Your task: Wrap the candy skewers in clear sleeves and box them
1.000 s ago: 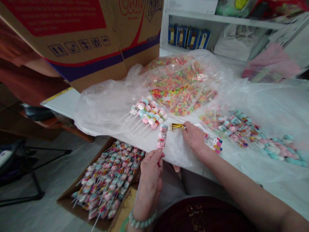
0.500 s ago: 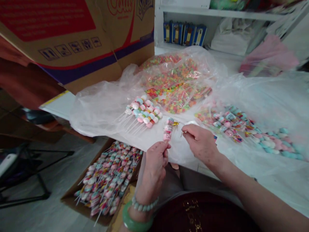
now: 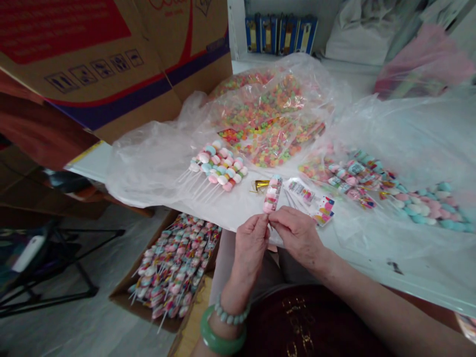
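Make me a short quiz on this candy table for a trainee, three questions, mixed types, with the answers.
1. True or false: the left hand and right hand meet at the lower end of the wrapped marshmallow stick.
2. What lies just left of that stick in the picture? A) printed cards B) gold strips C) a pink bag
3. Fill in: the bead bracelet and green bangle are on the ____ arm.

Key: 1 true; 2 B; 3 left.

The fingers hid the lower end of the wrapped candy skewer (image 3: 272,194); what they pinched was perhaps a tie. The top edge cropped the cardboard box (image 3: 111,64).
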Tool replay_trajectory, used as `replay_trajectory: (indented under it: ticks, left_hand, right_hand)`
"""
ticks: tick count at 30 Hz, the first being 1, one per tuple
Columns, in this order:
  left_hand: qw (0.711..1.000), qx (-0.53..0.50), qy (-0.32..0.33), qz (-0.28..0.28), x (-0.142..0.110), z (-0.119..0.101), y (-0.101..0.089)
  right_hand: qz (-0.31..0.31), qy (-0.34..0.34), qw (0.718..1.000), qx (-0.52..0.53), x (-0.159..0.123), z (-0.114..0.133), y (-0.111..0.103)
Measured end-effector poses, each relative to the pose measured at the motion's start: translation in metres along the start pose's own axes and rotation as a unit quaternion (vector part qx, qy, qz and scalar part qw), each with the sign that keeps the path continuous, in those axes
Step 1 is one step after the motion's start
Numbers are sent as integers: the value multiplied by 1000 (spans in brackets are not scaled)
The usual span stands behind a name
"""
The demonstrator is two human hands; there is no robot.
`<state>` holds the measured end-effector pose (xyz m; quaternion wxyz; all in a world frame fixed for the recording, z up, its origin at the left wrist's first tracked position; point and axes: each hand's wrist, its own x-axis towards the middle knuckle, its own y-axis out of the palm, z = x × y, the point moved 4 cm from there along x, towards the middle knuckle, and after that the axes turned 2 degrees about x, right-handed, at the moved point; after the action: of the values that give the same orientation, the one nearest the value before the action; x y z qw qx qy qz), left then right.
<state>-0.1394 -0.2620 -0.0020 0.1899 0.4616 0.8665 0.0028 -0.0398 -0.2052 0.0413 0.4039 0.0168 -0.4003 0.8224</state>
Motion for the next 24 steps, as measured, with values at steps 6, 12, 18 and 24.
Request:
replay_trajectory:
  ticks: [6, 12, 18, 24]
  left_hand:
    - [998, -30, -39, 31, -4, 3, 4]
    - [994, -67, -59, 57, -6, 6, 4]
    - [994, -94, -40, 40, -5, 11, 1]
    - [996, -85, -35, -13, -7, 11, 3]
  right_hand:
    - [-91, 126, 983, 100, -1, -8, 5]
    - [-50, 36, 996, 61, 1, -12, 11]
    - [31, 32, 997, 67, 2, -15, 18]
    - [-81, 216, 933, 275, -6, -30, 24]
